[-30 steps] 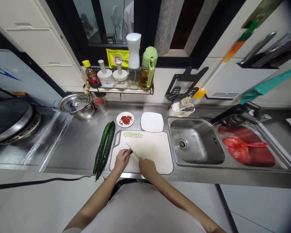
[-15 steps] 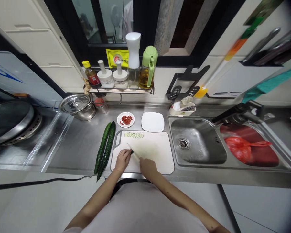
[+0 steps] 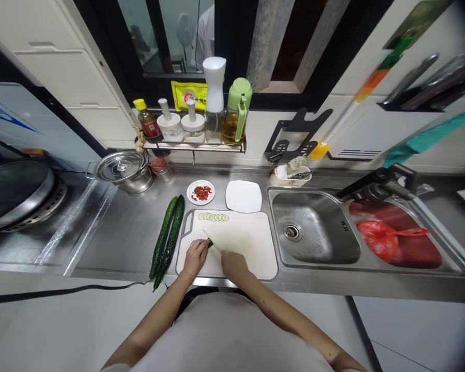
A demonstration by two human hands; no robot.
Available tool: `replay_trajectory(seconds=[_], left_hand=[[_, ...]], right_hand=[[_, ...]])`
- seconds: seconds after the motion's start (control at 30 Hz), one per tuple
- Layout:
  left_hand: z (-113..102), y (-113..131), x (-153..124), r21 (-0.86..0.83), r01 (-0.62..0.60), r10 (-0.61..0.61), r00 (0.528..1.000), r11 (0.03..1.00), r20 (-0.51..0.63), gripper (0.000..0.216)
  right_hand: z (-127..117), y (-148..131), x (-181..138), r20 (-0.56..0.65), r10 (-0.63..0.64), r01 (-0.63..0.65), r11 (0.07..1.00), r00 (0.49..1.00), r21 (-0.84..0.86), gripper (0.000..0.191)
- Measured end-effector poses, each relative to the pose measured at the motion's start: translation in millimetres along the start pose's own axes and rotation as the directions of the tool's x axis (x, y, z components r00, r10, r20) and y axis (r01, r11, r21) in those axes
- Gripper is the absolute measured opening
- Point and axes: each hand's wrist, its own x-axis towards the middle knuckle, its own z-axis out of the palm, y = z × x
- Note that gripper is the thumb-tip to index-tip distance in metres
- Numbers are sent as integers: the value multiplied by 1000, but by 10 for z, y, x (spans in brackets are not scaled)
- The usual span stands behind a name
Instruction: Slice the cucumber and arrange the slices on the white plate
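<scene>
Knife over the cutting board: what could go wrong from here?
The left hand holds a dark green piece right beside the knife in the right hand, so a slip might cut it.

The two long cucumbers reach the front edge of the counter near the left forearm; a bump could perhaps roll one off.
</scene>
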Motion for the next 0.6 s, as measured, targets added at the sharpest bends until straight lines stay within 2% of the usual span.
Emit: replay_trajectory(seconds=[0.6], left_hand=[[22,-29,-3,0,-15,15,1000,1000,-18,27]], right_hand=[[43,11,101,0,-6,6,1000,1000,10,28]])
